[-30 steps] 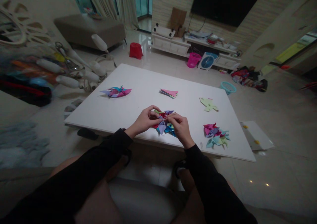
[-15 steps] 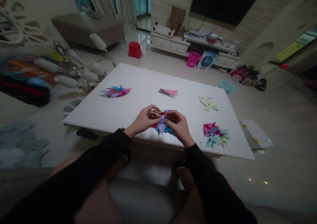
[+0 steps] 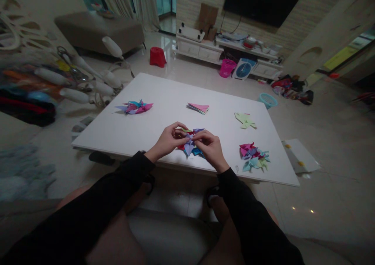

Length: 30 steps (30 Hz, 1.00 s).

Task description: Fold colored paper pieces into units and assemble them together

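Near the front edge of the white table (image 3: 140, 128), both of my hands pinch a lavender folded paper piece (image 3: 189, 147). My left hand (image 3: 170, 140) grips it from the left, its thumb and fingers closed at the upper part. From the right, my right hand (image 3: 208, 146) closes its thumb and fingertips on the same piece. Just behind and below lie more folded papers in red, green, purple and blue (image 3: 198, 152), partly hidden by my hands. The exact contact of the fingertips is too small to make out.
To the right lie a pile of folded paper pieces (image 3: 253, 155) and a pale green folded paper (image 3: 246, 120). A stack of folded triangles (image 3: 198, 108) rests further back, and a colourful paper cluster (image 3: 135, 107) at left. A red stool (image 3: 157, 57) stands beyond.
The view has shifted slightly. My right fingertips have moved a little closer to my left ones on the lavender paper. The other papers stay where they were on the table.
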### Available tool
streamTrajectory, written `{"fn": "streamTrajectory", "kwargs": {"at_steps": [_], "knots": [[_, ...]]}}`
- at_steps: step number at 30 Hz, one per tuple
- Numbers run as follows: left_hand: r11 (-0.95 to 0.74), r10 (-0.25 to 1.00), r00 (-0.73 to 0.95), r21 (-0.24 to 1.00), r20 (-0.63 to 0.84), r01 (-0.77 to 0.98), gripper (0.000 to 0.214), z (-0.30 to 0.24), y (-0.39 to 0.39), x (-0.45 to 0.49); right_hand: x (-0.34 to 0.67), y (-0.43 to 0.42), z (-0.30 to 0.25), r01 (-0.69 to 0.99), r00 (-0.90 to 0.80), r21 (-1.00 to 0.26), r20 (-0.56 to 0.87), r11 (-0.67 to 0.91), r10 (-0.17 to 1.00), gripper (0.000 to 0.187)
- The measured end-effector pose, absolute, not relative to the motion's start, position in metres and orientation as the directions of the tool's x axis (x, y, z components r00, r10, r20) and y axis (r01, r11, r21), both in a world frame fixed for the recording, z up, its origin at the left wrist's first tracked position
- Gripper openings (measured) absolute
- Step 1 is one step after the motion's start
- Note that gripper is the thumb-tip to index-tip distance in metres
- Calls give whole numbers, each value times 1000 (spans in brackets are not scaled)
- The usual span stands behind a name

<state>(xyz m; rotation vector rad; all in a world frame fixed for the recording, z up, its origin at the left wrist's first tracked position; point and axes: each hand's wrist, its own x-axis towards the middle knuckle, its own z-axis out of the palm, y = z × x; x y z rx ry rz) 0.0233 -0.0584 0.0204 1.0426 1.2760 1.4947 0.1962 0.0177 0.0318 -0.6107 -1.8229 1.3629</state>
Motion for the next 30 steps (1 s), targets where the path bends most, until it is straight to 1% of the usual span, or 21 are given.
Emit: {"fn": "streamTrajectory", "kwargs": {"at_steps": [3,7,13,17,21,23,26,30], "knots": [[-86,962,-268,991,58,-98,46,21,-58,23,196,17,34,-79,-609,-949,288,304,739,8],[-90,964,-256,992,64,-90,46,20,-59,22,196,18,33,-68,-602,-954,273,292,751,6],[-83,965,-255,992,57,-93,47,18,-59,22,194,17,28,-69,-605,-986,161,151,780,18],[-74,966,-256,992,46,-101,48,20,-60,23,194,17,29,-71,-600,-982,183,176,778,14],[-87,963,-264,991,58,-99,47,20,-59,22,195,20,28,-53,-569,-988,150,146,808,9],[-96,958,-277,991,68,-91,47,19,-59,22,196,22,26,-42,-555,-989,138,139,820,12],[-115,946,-310,992,92,-56,45,17,-58,21,197,24,24,-10,-552,-984,151,175,820,17],[-139,938,-322,990,131,-3,42,15,-58,20,197,22,25,55,-560,-974,154,221,814,16]]}}
